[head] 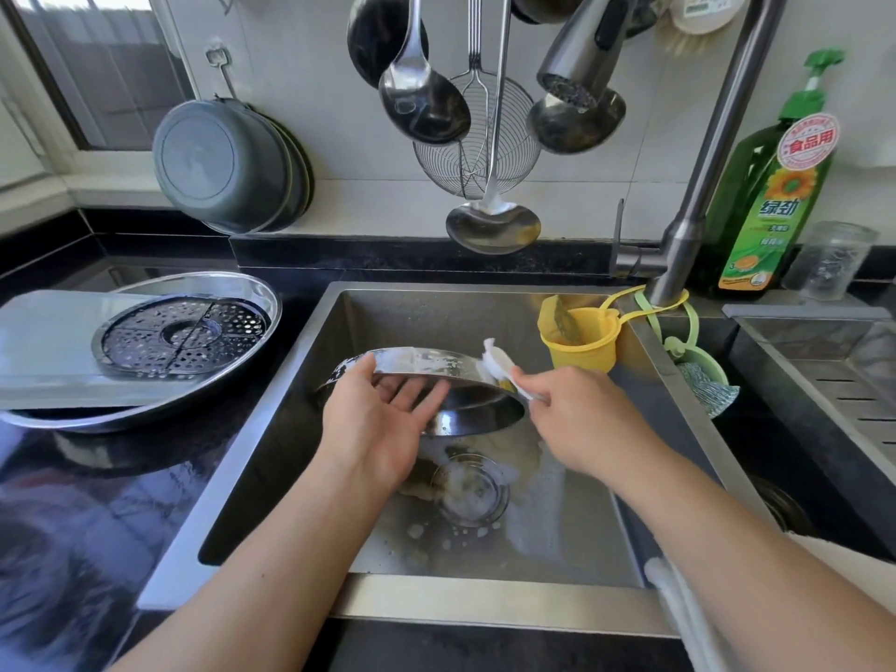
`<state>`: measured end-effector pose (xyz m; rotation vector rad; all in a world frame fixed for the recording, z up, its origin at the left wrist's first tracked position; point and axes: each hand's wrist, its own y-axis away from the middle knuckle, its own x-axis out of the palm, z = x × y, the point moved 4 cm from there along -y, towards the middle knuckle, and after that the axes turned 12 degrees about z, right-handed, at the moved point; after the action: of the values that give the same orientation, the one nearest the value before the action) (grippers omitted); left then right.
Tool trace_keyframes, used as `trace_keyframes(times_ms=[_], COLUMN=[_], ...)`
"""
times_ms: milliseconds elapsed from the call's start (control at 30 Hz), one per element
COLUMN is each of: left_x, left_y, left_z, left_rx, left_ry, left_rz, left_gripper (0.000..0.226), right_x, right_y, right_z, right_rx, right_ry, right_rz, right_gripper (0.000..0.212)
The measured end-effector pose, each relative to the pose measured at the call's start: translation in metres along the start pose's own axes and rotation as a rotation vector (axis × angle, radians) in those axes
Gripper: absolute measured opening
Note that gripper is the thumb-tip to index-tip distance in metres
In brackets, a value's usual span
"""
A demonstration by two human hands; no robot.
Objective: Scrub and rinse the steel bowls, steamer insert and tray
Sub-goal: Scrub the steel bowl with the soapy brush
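Over the sink point(271, 405) I am mid-scrub on a steel bowl point(439, 363), tilted on edge in my left hand point(383, 419) with thumb on its rim, my right hand point(577, 414) pinching the sudsy sponge point(497, 363) against its far rim; rinsing likely follows, while the tray point(232, 288) and steamer insert point(182, 337) wait on the surface left of my grip.

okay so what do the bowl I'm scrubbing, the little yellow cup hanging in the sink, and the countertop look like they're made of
Bowl: polished stainless steel by the look, with mirror-like reflections under the suds.
Yellow cup: probably soft plastic or silicone; matte, opaque, with a flexible-looking strap looped round the faucet.
Countertop: glossy black, likely polished stone or a stone look-alike; it reflects the tray above it.
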<state>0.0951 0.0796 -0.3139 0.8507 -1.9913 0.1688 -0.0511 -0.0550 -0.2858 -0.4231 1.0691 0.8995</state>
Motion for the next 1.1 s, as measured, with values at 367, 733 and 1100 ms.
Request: trace_keyframes(times_ms=[367, 733, 1100], left_x=[-0.004, -0.001, 0.001], left_y=[-0.004, -0.002, -0.003], left_z=[0.004, 0.021, 0.012], left_rx=[-0.017, -0.192, -0.122], left_ry=[-0.07, -0.242, -0.12], left_rz=[-0.022, 0.072, 0.035], left_gripper=[0.019, 0.049, 0.035], right_x=[0.007, 0.017, 0.022], right_y=[-0.001, -0.002, 0.003], right_z=[0.008, 0.025, 0.034], right_rx=[-0.023, -0.127, -0.187], right_ry=[-0.003, -0.005, -0.017], right_rz=[0.031, 0.022, 0.033], right_gripper=[0.052, 0.05, 0.05])
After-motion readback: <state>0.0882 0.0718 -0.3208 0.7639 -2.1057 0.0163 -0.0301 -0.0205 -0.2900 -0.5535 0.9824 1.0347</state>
